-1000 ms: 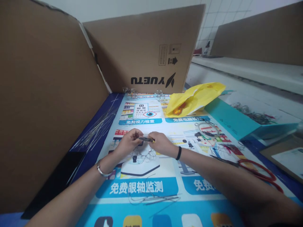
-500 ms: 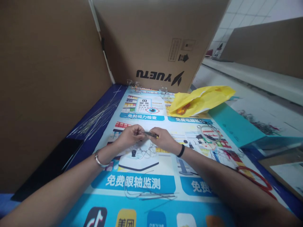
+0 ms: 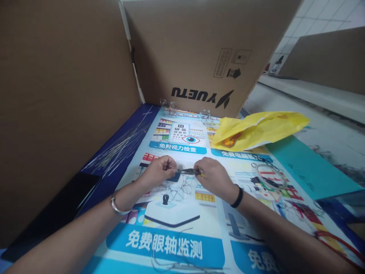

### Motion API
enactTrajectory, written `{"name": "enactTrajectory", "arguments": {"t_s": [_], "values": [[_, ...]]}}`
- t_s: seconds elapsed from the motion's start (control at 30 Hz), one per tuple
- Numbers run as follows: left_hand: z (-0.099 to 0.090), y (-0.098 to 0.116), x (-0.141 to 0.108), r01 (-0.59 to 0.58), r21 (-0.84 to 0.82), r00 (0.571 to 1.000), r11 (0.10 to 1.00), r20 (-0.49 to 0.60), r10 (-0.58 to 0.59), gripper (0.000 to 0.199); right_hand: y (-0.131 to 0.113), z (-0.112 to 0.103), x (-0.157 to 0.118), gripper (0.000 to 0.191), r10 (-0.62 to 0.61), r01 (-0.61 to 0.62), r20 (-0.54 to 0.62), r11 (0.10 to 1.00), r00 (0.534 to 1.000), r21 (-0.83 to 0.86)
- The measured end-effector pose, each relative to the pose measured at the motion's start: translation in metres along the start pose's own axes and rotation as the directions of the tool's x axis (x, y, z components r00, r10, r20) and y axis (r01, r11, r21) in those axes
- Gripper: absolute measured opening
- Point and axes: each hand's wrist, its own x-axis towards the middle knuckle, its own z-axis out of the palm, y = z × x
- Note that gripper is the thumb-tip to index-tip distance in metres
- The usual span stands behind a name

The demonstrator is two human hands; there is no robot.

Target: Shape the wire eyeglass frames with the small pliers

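Observation:
My right hand (image 3: 213,178) is closed around a pair of pliers (image 3: 190,171), whose dark jaws point left. My left hand (image 3: 162,169) pinches thin wire close to the jaw tips. Below and between both hands, a tangle of bent thin wire (image 3: 182,190) hangs over the printed sheet (image 3: 172,213). The exact spot where the jaws meet the wire is too small to make out. Nearer to me, loose wire pieces (image 3: 171,262) lie on the sheet.
Straight wires (image 3: 116,148) lie on the blue cloth at left. Small wire pieces (image 3: 168,104) sit by the cardboard wall (image 3: 182,49). A yellow bag (image 3: 262,131), a wire coil (image 3: 270,177), a teal box (image 3: 310,167) and a red loop (image 3: 339,243) are at right.
My right hand has moved right, away from my left hand, and more of the pliers shows between them. The camera view has shifted, with the table's things appearing lower and larger.

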Motion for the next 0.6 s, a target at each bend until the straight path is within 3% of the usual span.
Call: {"name": "enactTrajectory", "arguments": {"t_s": [0.2, 0.6], "values": [[0.001, 0.009, -0.003, 0.012, 0.048, 1.0, 0.999, -0.001, -0.012, 0.011, -0.003, -0.009, 0.001, 0.015, 0.005, 0.006, 0.028, 0.932, 1.0, -0.363], [0.008, 0.014, -0.009, -0.048, 0.012, 0.999, 0.999, -0.013, 0.048, 0.013, -0.018, -0.013, -0.003, 0.018, -0.004, -0.012, -0.035, 0.892, 0.999, -0.451]]}}
